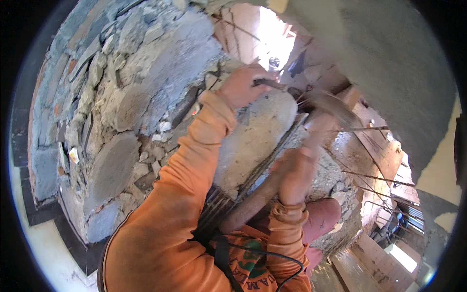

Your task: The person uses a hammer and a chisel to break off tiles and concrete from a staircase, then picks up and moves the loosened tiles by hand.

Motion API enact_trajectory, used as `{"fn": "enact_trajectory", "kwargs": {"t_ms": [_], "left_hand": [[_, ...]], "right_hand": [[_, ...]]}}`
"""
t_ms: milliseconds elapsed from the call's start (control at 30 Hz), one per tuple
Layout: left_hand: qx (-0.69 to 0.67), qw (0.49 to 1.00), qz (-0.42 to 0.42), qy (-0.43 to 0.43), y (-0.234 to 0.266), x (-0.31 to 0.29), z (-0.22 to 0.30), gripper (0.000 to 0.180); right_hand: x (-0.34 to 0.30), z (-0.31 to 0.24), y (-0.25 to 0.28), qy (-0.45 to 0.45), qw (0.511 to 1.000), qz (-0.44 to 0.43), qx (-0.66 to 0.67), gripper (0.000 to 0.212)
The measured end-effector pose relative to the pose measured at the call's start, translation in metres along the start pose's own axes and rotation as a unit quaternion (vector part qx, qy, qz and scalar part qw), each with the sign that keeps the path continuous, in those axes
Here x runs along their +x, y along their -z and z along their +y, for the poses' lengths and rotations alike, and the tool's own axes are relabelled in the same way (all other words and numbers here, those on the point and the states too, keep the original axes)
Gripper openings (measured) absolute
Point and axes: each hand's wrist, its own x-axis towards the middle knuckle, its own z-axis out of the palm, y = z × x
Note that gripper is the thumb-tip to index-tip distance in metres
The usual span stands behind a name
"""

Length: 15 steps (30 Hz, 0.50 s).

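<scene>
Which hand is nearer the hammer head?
Right. The right hand grips the wooden handle below the hammer head; the left hand holds a chisel further left.

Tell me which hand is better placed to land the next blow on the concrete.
Right, most likely. The right hand grips the wooden handle of the hammer, whose blurred head is raised near the concrete block. The left hand is occupied holding a dark chisel against that block.

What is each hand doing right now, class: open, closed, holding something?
Left hand: closed around a thin dark metal tool.
Right hand: closed around the hammer handle.
</scene>
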Motion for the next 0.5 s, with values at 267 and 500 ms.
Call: {"fn": "enact_trajectory", "kwargs": {"t_ms": [267,500], "left_hand": [[0.016,0.999,0.031,-0.006,0.002,0.007,0.0,0.025],[0.028,0.998,0.048,-0.025,0.007,0.001,-0.009,0.025]], "right_hand": [[-0.005,-0.013,-0.001,-0.084,0.965,0.098,0.228,0.03],[0.001,-0.02,0.006,-0.102,0.987,-0.034,0.117,0.03]]}}
